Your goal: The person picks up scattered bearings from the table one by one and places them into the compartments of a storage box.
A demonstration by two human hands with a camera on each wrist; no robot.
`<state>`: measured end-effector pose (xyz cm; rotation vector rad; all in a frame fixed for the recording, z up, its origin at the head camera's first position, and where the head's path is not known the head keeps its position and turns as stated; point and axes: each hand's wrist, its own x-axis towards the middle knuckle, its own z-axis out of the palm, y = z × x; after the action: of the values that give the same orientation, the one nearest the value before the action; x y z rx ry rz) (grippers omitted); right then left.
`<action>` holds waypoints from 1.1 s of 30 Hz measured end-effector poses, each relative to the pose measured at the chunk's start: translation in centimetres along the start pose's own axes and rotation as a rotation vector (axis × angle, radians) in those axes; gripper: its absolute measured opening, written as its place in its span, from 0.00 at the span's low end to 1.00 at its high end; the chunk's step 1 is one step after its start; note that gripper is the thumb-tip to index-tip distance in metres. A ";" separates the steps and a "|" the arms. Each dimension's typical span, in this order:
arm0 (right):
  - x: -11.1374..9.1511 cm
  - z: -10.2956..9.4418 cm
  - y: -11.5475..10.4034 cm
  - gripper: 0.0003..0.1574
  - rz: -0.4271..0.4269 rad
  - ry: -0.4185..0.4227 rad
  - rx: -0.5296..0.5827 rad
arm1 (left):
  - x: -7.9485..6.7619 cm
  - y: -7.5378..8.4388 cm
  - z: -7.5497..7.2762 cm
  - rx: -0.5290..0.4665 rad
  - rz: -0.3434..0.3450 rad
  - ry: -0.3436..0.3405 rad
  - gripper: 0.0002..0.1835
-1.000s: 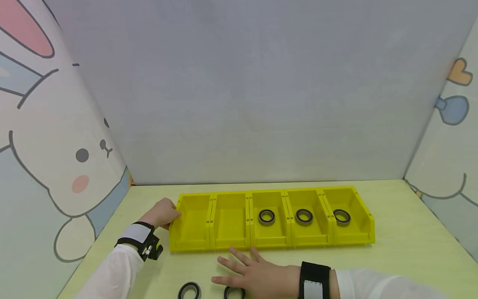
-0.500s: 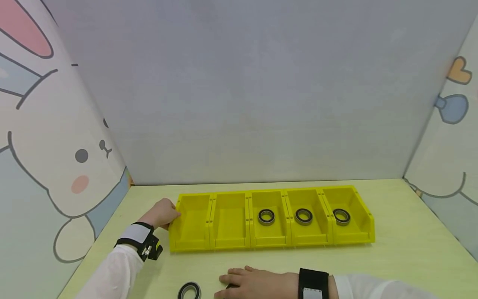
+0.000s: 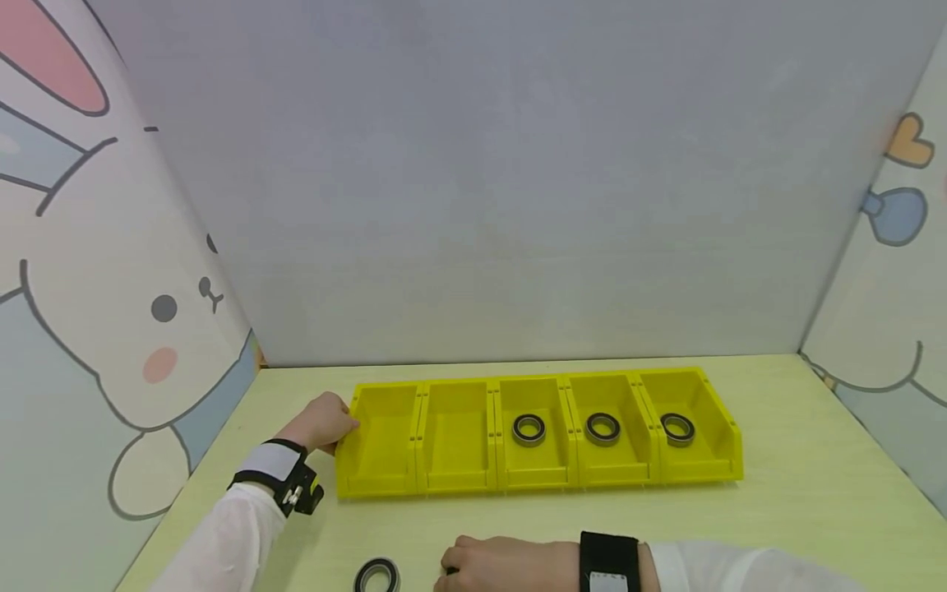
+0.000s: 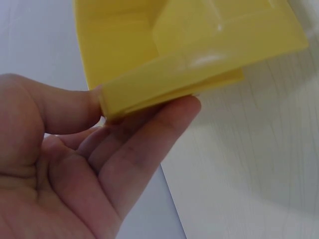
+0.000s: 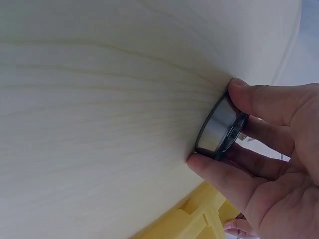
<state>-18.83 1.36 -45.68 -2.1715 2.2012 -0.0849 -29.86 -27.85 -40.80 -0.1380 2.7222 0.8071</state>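
My left hand grips the left end of a row of yellow bins; in the left wrist view, the thumb is on the wall's edge and the fingers are beneath it. At the front of the table, my right hand pinches a ball bearing between thumb and fingers. Its rim is right at the tabletop in the right wrist view, while the head view shows only a dark sliver of it. Another bearing lies to the left of this hand, cut off by the frame's lower edge.
Three bearings sit singly in the middle bin, the fourth and the rightmost bin. The two left bins hold nothing. A grey wall panel rises behind the pale wooden table, with printed side panels left and right.
My right hand has come down from spread fingers over the bearing to curled fingers pinching it. The left hand and the bins have stayed put.
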 end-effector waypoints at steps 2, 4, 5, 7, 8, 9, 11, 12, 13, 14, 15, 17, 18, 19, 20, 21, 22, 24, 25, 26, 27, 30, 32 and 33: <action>0.2 0.0 0.1 0.16 0.001 -0.016 -0.024 | 0.1 0.0 0.1 -0.002 -0.002 -0.002 0.11; 0.4 -0.1 0.1 0.15 0.012 -0.032 -0.030 | 0.2 0.0 0.1 0.000 -0.003 -0.004 0.11; 0.5 -0.1 0.2 0.14 0.019 -0.038 -0.027 | 0.2 0.1 0.1 0.001 -0.005 -0.006 0.11; 0.6 -0.4 0.2 0.14 0.032 -0.052 -0.014 | 0.3 0.1 0.1 -0.002 -0.010 -0.008 0.12; 0.7 -0.6 0.2 0.13 0.034 -0.058 -0.013 | 0.3 0.1 0.1 -0.003 -0.010 -0.008 0.12; 0.8 -0.8 0.3 0.13 0.031 -0.064 -0.011 | 0.3 0.1 0.1 -0.005 -0.010 -0.007 0.12; 0.9 -1.6 0.3 0.11 0.038 -0.085 -0.017 | 0.3 0.2 0.1 -0.010 -0.008 -0.008 0.13; 1.0 -2.0 0.4 0.11 0.044 -0.102 -0.028 | 0.3 0.2 0.1 -0.015 -0.005 -0.009 0.13; 1.0 -2.5 0.5 0.12 0.051 -0.122 -0.041 | 0.2 0.2 0.1 -0.017 -0.003 -0.009 0.12; 1.1 -3.0 0.6 0.13 0.064 -0.139 -0.049 | 0.2 0.2 0.1 -0.017 0.001 -0.009 0.12; 1.3 -3.6 0.7 0.15 0.077 -0.157 -0.056 | 0.1 0.2 0.1 -0.020 0.000 -0.009 0.12; 1.7 -4.8 1.1 0.19 0.111 -0.190 -0.055 | -0.1 0.1 0.1 -0.023 -0.002 -0.008 0.12; 1.9 -5.3 1.4 0.21 0.135 -0.202 -0.030 | -0.2 0.0 0.2 -0.020 -0.004 -0.007 0.11; 2.1 -5.9 1.7 0.21 0.152 -0.199 -0.018 | -0.2 -0.1 0.2 -0.016 -0.008 -0.007 0.12; 2.4 -6.4 2.0 0.22 0.166 -0.192 -0.011 | -0.3 -0.2 0.2 -0.013 -0.007 -0.006 0.12; 2.6 -7.0 2.4 0.22 0.179 -0.182 -0.007 | -0.3 -0.2 0.3 -0.011 -0.008 -0.003 0.12; 2.8 -7.5 2.8 0.22 0.198 -0.173 0.004 | -0.3 -0.3 0.3 -0.010 -0.004 -0.002 0.12; 3.1 -8.3 3.6 0.23 0.253 -0.159 0.020 | -0.3 -0.3 0.4 -0.010 0.002 0.001 0.12; 3.3 -8.6 4.1 0.23 0.282 -0.150 0.026 | -0.3 -0.3 0.4 -0.014 0.003 0.001 0.12; 3.5 -8.8 4.6 0.24 0.312 -0.147 0.032 | -0.2 -0.3 0.4 -0.017 0.003 0.002 0.12; 3.6 -9.0 5.1 0.24 0.346 -0.144 0.033 | -0.2 -0.3 0.4 -0.020 0.003 0.001 0.12; 4.0 -9.1 6.5 0.24 0.436 -0.126 0.030 | -0.1 -0.2 0.3 -0.026 0.002 -0.003 0.12; 4.2 -8.9 7.4 0.24 0.471 -0.103 0.005 | 0.0 -0.2 0.3 -0.024 0.009 0.001 0.11; 4.2 -8.7 7.8 0.25 0.490 -0.092 -0.002 | 0.1 -0.1 0.3 -0.025 0.015 0.003 0.11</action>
<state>-27.33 -2.68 -37.51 -1.5388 2.5962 0.0357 -29.86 -27.80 -41.11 -0.1243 2.7201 0.8455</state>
